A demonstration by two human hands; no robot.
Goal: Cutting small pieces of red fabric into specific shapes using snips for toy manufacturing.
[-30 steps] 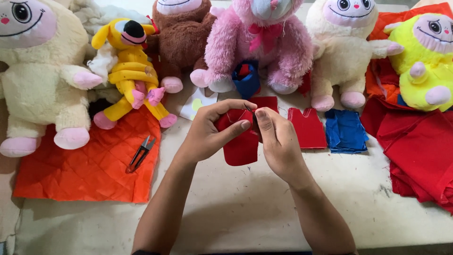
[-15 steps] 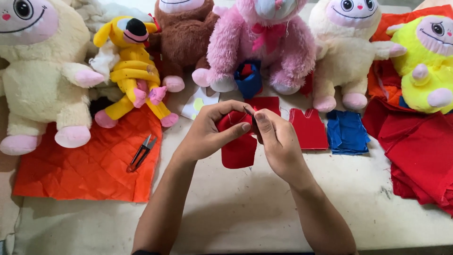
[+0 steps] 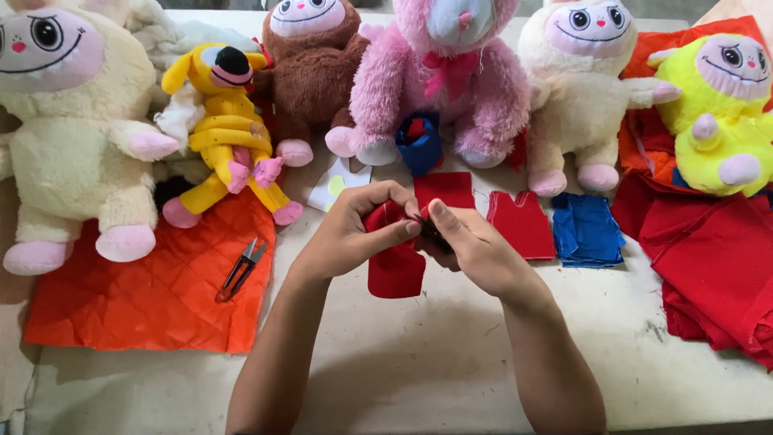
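Plush toys (image 3: 439, 80) are sitting in a row along the table's (image 3: 419, 362) far edge, leaving me working room. Orange quilting (image 3: 153, 290) is lying left, snips (image 3: 239, 270) resting on it. My left hand (image 3: 350, 234) and right hand (image 3: 471, 246) are both pinching the red cloth (image 3: 394, 270) at centre, its tail draping on the table.

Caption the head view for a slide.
Left hand and right hand pinch a small red fabric piece before a row of plush toys.

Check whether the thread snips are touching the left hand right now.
Apart. The head view shows the thread snips lying on the orange quilted fabric, with bare fabric and table between them and the left hand, which pinches the red cloth piece.
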